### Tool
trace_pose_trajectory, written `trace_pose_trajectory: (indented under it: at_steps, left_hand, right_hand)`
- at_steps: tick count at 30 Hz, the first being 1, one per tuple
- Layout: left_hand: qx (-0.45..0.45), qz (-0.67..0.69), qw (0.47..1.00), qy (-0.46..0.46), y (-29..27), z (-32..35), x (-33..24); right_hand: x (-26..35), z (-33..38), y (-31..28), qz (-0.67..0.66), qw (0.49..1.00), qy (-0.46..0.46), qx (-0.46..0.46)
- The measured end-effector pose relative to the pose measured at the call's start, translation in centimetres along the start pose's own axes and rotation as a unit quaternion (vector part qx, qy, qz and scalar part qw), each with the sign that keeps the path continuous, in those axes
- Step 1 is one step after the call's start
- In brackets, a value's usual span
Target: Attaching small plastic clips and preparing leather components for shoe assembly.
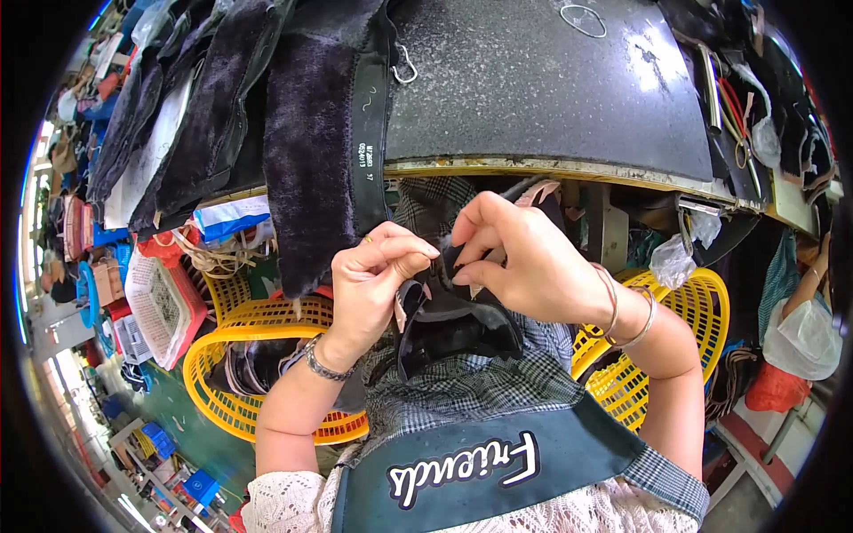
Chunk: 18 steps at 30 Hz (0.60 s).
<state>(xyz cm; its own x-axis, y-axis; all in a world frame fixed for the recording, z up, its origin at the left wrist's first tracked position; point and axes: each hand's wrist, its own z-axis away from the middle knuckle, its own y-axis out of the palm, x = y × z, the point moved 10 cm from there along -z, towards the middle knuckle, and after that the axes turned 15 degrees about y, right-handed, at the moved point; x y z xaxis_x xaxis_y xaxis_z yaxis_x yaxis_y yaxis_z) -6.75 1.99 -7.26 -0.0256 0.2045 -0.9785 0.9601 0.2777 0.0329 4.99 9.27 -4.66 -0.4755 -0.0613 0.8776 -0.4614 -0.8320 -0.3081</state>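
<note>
The apron bib (489, 471) is shown foremost. At the lap, beneath a pinched left hand (378, 271) and curled right hand (524, 258), glossy black pieces (462, 333) are apparently being finger-worked; anything gripped cannot be discerned. Steady fingertips are probably required next.

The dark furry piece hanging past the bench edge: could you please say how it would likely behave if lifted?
The dark furry piece would probably flop, as its loose end hangs below the bench edge. Its plush pile should give some grip, whereas the smooth black strip along its right side may feel slicker.
</note>
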Motion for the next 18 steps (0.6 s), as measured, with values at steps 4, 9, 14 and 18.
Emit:
trace_pose_trajectory:
  at_steps: [4, 9, 14, 18]
  left_hand:
    - [0.014, 0.109, 0.992, -0.064, 0.9, 0.4, 0.8]
    - [0.022, 0.115, 0.990, -0.081, 1.2, 0.4, 1.2]
    - [0.039, 0.071, 0.995, -0.064, 1.5, 0.2, 1.0]
    - [0.035, 0.074, 0.994, -0.073, 1.7, 0.5, 1.0]
  right_hand:
    - [-0.2, -0.7, 0.4, -0.015, 0.999, 0.027, 0.028]
    - [-0.3, -0.6, 0.7, -0.023, 0.997, 0.035, 0.058]
    - [-0.4, -0.6, 0.4, -0.023, 0.996, 0.055, 0.060]
    - [-1.0, -0.6, 0.1, -0.053, 0.995, 0.064, 0.058]
